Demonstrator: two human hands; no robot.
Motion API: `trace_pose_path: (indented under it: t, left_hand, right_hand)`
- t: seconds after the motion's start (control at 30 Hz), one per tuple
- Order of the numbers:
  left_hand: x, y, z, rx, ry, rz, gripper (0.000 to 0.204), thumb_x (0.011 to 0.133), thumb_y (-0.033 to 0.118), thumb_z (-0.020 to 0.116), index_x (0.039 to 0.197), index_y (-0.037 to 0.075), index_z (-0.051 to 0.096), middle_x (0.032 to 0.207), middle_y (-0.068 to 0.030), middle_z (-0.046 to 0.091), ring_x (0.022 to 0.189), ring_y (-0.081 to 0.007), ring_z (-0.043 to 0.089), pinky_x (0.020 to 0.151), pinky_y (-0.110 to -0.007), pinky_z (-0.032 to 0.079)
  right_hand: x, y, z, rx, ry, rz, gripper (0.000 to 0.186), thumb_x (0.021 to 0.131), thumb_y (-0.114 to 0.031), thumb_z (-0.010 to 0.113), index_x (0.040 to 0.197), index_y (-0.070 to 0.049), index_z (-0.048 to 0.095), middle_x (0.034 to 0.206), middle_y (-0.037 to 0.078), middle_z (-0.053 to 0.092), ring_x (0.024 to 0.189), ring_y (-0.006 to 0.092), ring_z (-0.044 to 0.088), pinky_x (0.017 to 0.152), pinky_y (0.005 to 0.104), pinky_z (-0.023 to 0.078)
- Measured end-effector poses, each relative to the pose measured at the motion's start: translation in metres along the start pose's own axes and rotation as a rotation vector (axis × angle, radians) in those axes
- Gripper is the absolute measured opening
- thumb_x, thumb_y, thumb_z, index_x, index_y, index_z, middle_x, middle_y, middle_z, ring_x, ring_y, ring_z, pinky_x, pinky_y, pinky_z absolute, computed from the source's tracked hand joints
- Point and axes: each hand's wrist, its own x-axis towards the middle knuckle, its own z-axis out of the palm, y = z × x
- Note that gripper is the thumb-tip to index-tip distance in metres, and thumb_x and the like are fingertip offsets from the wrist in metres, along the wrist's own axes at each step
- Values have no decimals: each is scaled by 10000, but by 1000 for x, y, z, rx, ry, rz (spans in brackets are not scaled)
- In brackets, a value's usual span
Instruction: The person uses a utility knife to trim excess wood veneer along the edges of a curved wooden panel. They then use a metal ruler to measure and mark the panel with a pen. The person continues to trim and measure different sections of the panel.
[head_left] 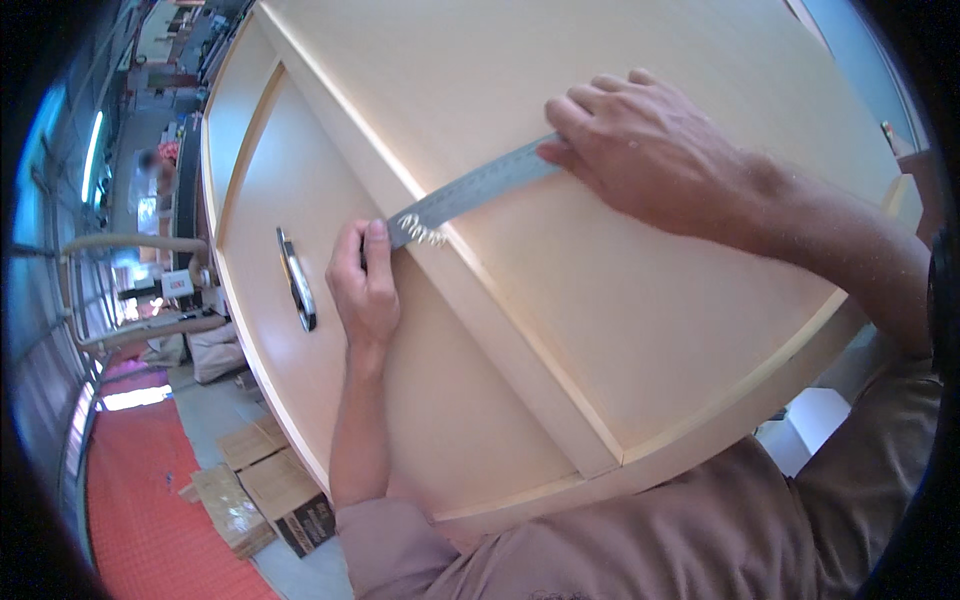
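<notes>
Across the middle of the frame, a metal ruler (pixel 478 190) crosses a raised wooden rail (pixel 510 355), held by two hands.

Left of centre, the left hand (pixel 365 285) has its grip clasped on the ruler's lower end, thumb on top; at upper right, the right hand (pixel 645 140) has its grip pinching the other end. Beneath, a pale wooden panel (pixel 600 300) fills most of the frame, with a dark, silver-edged tool (pixel 297 282) lying on its left part. Cardboard boxes (pixel 275 485) sit at lower left.
</notes>
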Motion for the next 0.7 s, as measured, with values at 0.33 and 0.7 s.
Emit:
trace_pose_path:
  t: [0.33,0.7]
  left_hand:
    - [-8,-7,-5,-83,-57,12,317,1095,262,528,901,13,556,767,-13,503,740,-114,433,644,-289,362]
    - [-3,-10,-19,-41,-150,19,310,1096,282,530,899,43,542,748,14,457,718,-97,394,628,-281,332]
  right_hand:
    - [-15,-12,-8,72,-127,33,331,1034,-340,609,879,-49,634,787,95,648,820,278,645,804,413,490]
    - [-24,-28,-16,89,-288,23,353,1054,-334,571,830,-62,583,736,88,625,754,251,622,791,409,462]
